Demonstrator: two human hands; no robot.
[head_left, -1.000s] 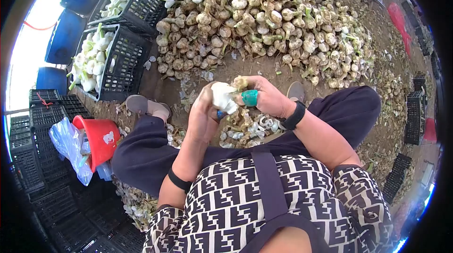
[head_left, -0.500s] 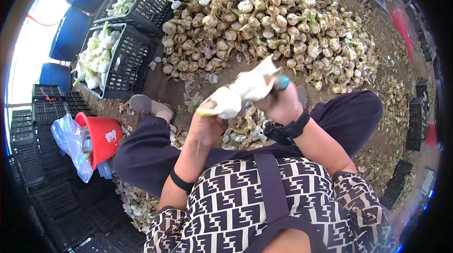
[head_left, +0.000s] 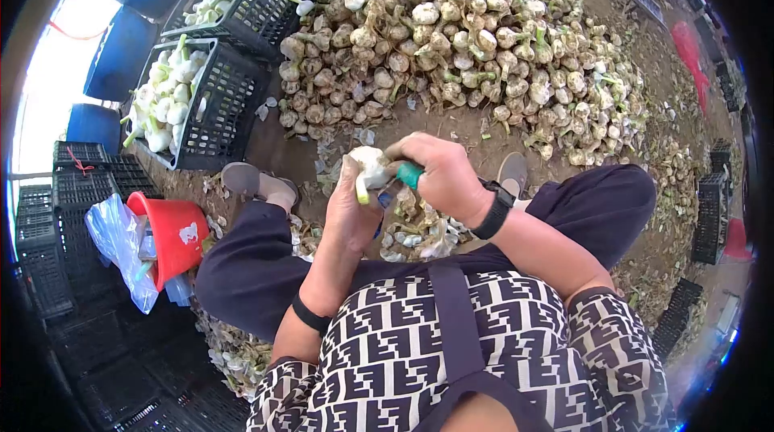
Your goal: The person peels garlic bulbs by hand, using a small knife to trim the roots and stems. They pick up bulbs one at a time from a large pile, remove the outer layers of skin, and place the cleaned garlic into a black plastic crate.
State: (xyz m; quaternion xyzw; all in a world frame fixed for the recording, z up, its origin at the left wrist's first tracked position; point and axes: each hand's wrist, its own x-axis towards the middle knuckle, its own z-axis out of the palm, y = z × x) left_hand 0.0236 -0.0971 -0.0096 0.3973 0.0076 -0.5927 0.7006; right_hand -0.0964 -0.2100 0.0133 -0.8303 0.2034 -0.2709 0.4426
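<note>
My left hand [head_left: 348,208] grips a white garlic bulb [head_left: 367,166] with a short green stem, held above my lap. My right hand [head_left: 439,176] is closed against the bulb, and a teal guard [head_left: 409,176] sits on its thumb. A small blue-handled tool [head_left: 384,198] pokes out under the bulb; which hand grips it I cannot tell. Peeled skins [head_left: 419,230] lie on the ground between my knees.
A big pile of unpeeled garlic [head_left: 459,37] lies ahead on the dirt. Two black crates [head_left: 218,101] of cleaned white bulbs stand at the left, with blue barrels [head_left: 121,57] behind. A red bucket [head_left: 173,238] and plastic bag sit beside stacked empty crates [head_left: 56,222].
My right hand tore a strip of skin off upward half a second ago; it has now come back down onto the bulb, and the strip is gone from it.
</note>
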